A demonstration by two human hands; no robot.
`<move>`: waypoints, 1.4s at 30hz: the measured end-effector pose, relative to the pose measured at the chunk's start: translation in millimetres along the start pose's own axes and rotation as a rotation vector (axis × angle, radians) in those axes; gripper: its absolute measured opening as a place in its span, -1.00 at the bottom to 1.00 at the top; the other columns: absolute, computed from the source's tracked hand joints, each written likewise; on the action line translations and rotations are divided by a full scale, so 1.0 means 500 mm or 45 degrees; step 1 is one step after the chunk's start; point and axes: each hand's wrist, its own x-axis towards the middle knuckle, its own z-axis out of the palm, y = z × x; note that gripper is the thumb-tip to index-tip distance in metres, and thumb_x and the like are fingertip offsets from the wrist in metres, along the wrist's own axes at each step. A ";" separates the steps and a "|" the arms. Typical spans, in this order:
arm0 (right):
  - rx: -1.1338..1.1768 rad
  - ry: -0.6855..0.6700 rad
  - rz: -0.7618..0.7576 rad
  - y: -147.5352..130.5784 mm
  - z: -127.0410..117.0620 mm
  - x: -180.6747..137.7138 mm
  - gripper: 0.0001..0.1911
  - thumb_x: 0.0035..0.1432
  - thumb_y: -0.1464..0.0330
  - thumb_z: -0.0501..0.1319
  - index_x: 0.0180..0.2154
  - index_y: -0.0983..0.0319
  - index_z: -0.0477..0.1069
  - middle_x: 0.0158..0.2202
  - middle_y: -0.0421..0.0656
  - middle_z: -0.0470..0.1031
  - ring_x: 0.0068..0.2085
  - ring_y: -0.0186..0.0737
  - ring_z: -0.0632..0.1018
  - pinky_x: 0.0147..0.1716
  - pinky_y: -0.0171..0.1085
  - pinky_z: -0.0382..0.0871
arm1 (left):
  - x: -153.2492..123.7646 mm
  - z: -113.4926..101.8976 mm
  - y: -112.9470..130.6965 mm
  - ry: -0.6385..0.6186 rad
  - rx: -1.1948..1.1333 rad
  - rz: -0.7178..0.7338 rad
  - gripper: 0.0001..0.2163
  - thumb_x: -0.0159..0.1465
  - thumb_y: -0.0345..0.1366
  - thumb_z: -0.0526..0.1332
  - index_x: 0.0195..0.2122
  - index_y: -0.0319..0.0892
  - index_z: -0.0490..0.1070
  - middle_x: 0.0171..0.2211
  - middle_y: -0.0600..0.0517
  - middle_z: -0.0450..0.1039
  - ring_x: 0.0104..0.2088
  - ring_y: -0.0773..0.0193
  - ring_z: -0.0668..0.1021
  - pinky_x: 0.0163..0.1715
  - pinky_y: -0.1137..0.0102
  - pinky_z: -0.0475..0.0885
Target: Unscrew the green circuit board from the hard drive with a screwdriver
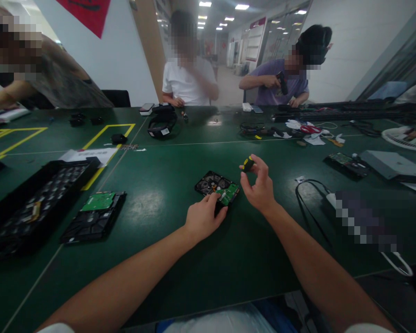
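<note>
A hard drive (211, 183) lies on the green table in front of me, its green circuit board facing up. My left hand (206, 215) is closed on the drive's near side, with fingertips on the board and the thumb by the edge. Just right of the drive, my right hand (260, 185) is raised above the table. Between its thumb and fingers it pinches a short black-and-yellow screwdriver handle (247, 163); no blade can be made out. The drive's near edge is partly hidden by my left hand.
Left stand another hard drive (93, 215) and a long black plastic tray (38, 199). To the right are a third drive (346, 165), a grey box (395, 165) and a black cable (300, 199). Across the table sit several people, one (277, 78) holding a dark tool.
</note>
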 end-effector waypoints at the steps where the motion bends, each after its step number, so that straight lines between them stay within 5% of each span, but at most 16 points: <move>1: -0.004 0.016 0.002 0.000 0.001 0.000 -0.30 0.36 0.31 0.25 0.41 0.05 0.01 0.24 0.03 0.43 -0.07 -0.07 0.66 -0.02 0.00 0.63 | 0.000 0.001 0.000 0.008 -0.001 0.004 -0.57 0.45 0.03 0.11 0.24 -0.05 0.29 0.03 -0.05 0.58 -0.17 0.09 0.67 -0.23 0.28 0.49; 17: -0.066 0.069 -0.021 -0.001 0.004 0.002 -0.26 0.29 0.29 0.33 0.37 0.04 0.07 0.10 -0.03 0.48 -0.17 -0.11 0.63 -0.10 -0.02 0.65 | -0.001 0.002 -0.002 0.016 -0.005 0.000 -0.58 0.44 0.02 0.11 0.23 -0.06 0.30 0.00 -0.04 0.58 -0.17 0.09 0.67 -0.25 0.27 0.49; 34: -0.023 -0.058 0.026 -0.003 -0.003 0.002 -0.24 0.42 0.29 0.16 0.49 0.04 -0.14 0.34 0.04 0.37 0.02 -0.04 0.65 0.09 0.06 0.59 | 0.000 0.005 -0.001 0.021 0.011 0.002 -0.59 0.45 0.02 0.10 0.22 -0.05 0.31 0.00 -0.03 0.59 -0.18 0.07 0.67 -0.25 0.26 0.49; 42: -0.068 -0.009 -0.037 -0.001 -0.002 0.003 -0.27 0.37 0.24 0.26 0.44 0.01 0.02 0.29 0.00 0.41 -0.05 -0.04 0.66 0.03 0.03 0.63 | 0.001 0.003 -0.001 0.002 0.012 0.000 -0.59 0.46 0.01 0.10 0.24 -0.05 0.30 0.02 -0.04 0.58 -0.16 0.08 0.67 -0.22 0.27 0.49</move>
